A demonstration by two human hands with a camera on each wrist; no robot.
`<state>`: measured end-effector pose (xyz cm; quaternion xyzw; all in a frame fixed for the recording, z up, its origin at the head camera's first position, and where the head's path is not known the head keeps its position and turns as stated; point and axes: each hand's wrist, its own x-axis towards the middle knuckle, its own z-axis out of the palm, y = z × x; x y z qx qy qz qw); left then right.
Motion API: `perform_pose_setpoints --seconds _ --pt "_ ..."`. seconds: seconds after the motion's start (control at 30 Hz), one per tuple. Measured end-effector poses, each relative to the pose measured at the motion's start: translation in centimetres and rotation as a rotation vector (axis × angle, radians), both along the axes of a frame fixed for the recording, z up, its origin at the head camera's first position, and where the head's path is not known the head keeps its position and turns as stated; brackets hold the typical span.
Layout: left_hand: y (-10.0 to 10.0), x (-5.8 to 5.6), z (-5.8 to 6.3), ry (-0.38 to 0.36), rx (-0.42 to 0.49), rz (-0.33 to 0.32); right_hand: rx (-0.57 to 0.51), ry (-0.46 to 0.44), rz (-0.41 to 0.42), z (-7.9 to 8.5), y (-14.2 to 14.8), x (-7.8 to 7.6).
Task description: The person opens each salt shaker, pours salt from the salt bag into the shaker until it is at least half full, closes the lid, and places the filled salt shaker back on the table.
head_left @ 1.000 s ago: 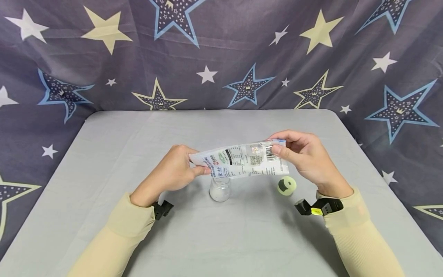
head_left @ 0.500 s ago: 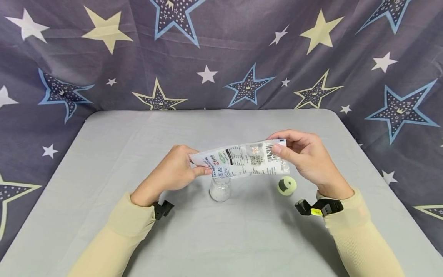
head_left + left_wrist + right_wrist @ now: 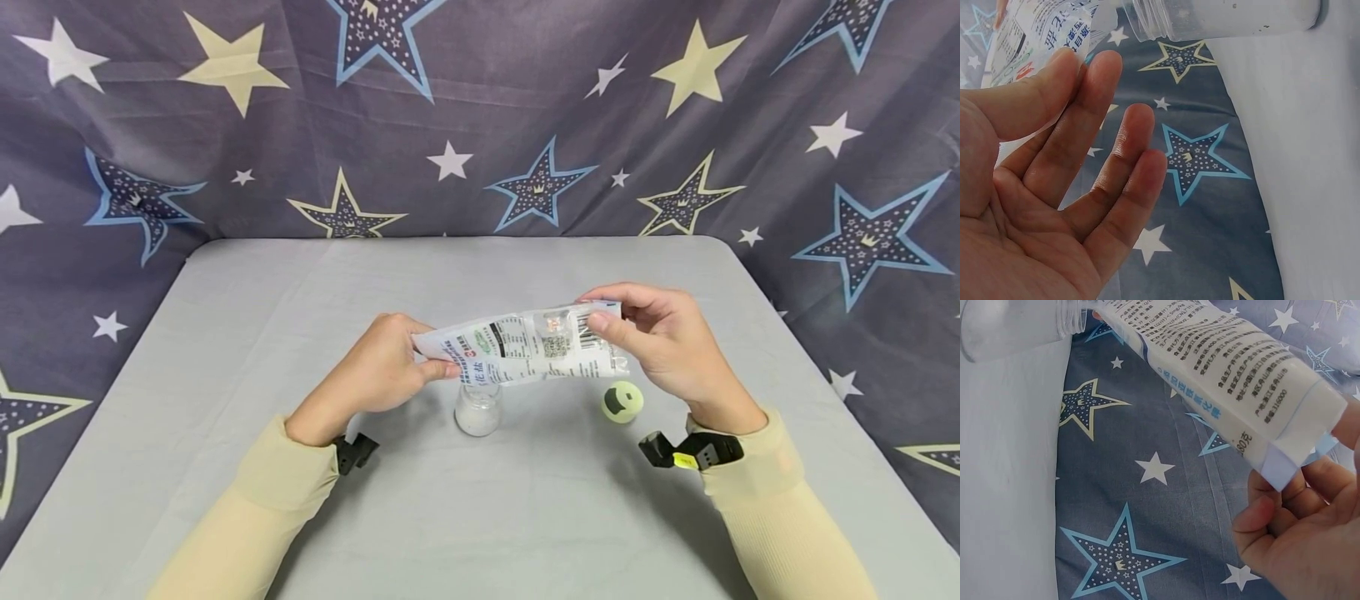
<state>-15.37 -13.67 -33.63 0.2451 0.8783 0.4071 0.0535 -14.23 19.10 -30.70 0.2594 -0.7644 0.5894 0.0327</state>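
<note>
- Nearest on my head feed: two cream sleeves (image 3: 787,508), coming in from the bottom edge, one per side.
- Black wrist cameras (image 3: 357,454) strapped on at both cuffs; I see a yellow tag on the right one.
- Clear jar (image 3: 478,412) upright on the table, lidless, whitish stuff in its lower part.
- Green lid (image 3: 622,402) with a dark patch, on the table right of the jar, apart from it, below the right hand.
- Left hand (image 3: 382,367): I have a thumb-and-finger pinch on the packet's left end. Gap closed down to the film's thickness; left wrist feed shows the other fingers extended loosely, clear of the packet.
- Right hand (image 3: 667,350): pinching the packet's right end, thumb on the printed face, fingers behind; spread only as wide as the packet there.
- Printed white packet (image 3: 532,346), held up off the table between both hands, lengthwise, left end a bit lower. That end is at the jar's mouth; I can't tell if they touch. Barcode near the right end.
- Grey table (image 3: 525,508) under everything, its back edge meeting the cloth.
- Farthest: dark star-print cloth (image 3: 495,75), hanging behind and down both sides, a bit creased.
</note>
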Motion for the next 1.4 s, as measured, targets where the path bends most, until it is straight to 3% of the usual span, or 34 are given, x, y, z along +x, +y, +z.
perform_pose_setpoints --seconds 0.93,1.4 --pt "0.11 0.17 0.12 -0.020 0.003 0.022 -0.016 0.042 -0.047 -0.12 -0.41 0.16" --pt "0.19 0.17 0.17 -0.027 0.014 0.013 -0.039 0.048 -0.031 -0.08 -0.50 0.24"
